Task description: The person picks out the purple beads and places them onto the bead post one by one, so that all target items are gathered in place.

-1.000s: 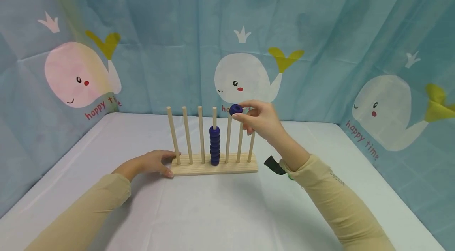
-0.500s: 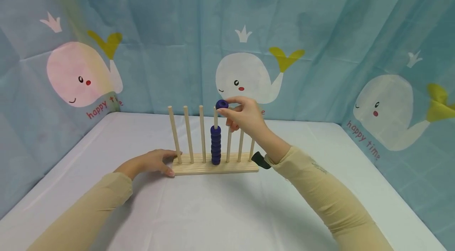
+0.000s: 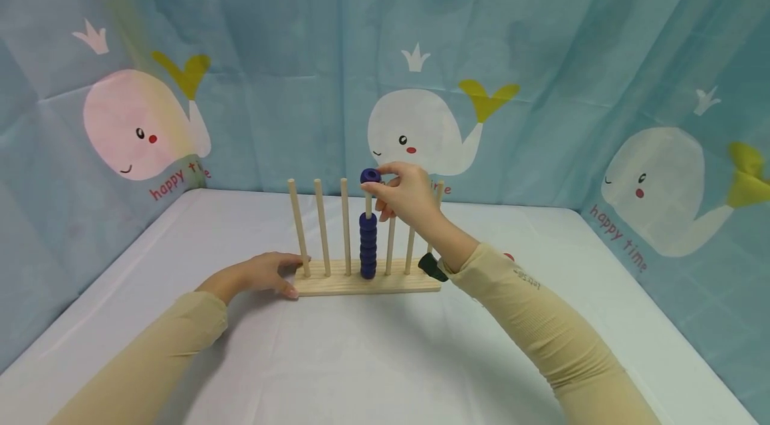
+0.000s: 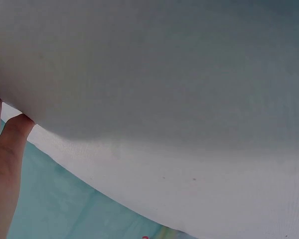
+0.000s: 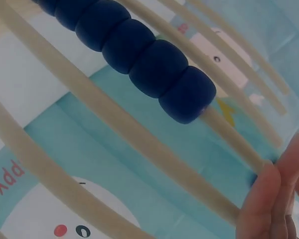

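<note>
A wooden peg rack (image 3: 337, 287) with several upright pegs stands on the white table. On its middle peg sits a stack of dark blue beads (image 3: 368, 248), which also fills the upper part of the right wrist view as round beads (image 5: 159, 67). My right hand (image 3: 409, 192) pinches one more blue bead (image 3: 369, 176) between thumb and fingertips at the top of that peg, above the stack with bare wood between. In the right wrist view the fingers mostly hide this bead. My left hand (image 3: 265, 272) holds the rack's left end, thumb at the front and fingers behind.
The white tabletop (image 3: 337, 358) runs up to a pale blue curtain (image 3: 271, 77) printed with whales. Just behind the right sleeve a small red thing (image 3: 508, 256) peeks out, mostly hidden. A dark object (image 3: 432, 267) sits at the right wrist, before the rack's right end.
My right hand has carried the blue bead leftward, from beside the middle peg to its top. The left hand keeps its hold on the rack, and the stack looks the same.
</note>
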Action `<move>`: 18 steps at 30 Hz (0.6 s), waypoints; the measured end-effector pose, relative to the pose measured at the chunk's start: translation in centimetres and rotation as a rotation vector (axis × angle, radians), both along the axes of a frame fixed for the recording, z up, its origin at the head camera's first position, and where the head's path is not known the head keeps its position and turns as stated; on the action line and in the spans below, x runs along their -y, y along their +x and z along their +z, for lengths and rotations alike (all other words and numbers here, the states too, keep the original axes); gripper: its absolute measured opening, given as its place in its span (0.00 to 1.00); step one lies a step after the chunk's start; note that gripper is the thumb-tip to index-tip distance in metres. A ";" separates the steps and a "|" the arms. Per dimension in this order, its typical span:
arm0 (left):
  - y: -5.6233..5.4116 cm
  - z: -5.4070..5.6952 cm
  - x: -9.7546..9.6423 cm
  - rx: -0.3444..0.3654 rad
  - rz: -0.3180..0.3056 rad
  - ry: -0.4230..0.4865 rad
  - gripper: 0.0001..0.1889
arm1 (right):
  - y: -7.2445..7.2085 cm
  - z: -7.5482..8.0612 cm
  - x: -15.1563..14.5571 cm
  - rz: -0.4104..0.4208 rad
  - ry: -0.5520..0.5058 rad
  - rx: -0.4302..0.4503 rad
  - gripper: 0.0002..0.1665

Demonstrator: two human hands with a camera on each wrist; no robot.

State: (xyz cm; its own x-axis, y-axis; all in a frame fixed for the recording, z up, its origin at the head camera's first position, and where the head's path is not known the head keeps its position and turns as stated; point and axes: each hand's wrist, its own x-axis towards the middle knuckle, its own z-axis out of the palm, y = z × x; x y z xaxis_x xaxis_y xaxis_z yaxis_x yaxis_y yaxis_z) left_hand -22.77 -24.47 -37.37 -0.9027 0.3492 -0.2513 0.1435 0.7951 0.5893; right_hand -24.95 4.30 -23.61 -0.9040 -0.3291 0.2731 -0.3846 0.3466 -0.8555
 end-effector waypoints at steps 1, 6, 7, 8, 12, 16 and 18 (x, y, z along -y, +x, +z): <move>0.0 0.0 0.0 -0.001 -0.004 -0.005 0.42 | 0.1 0.0 -0.1 0.003 -0.002 0.008 0.28; 0.0 0.0 0.0 -0.001 0.004 -0.015 0.42 | 0.5 0.3 -1.0 0.016 -0.038 0.045 0.31; 0.1 0.0 0.0 -0.006 0.003 -0.023 0.42 | 0.6 0.3 -1.3 0.017 -0.046 0.045 0.30; 0.2 0.0 0.0 -0.010 0.008 -0.026 0.42 | 0.7 0.4 -1.7 0.013 -0.048 0.041 0.29; 0.9 0.0 0.1 -0.051 0.006 -0.053 0.43 | 1.1 0.3 -3.7 -0.005 -0.038 0.004 0.25; 2.2 -0.4 0.6 -0.132 -0.010 -0.061 0.43 | 1.4 0.0 -6.6 -0.052 0.014 -0.070 0.21; 3.1 -0.6 1.1 -0.197 -0.004 -0.103 0.43 | 1.5 -0.4 -8.3 -0.085 0.060 -0.128 0.20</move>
State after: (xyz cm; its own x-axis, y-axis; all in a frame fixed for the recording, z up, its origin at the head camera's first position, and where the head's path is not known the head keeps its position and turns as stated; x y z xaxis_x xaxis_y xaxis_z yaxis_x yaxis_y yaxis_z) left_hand -19.69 -25.56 -37.93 -0.9365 0.3349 -0.1045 0.2515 0.8486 0.4654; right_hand -23.49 12.64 -23.96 -0.8884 -0.2722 0.3696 -0.4561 0.4319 -0.7781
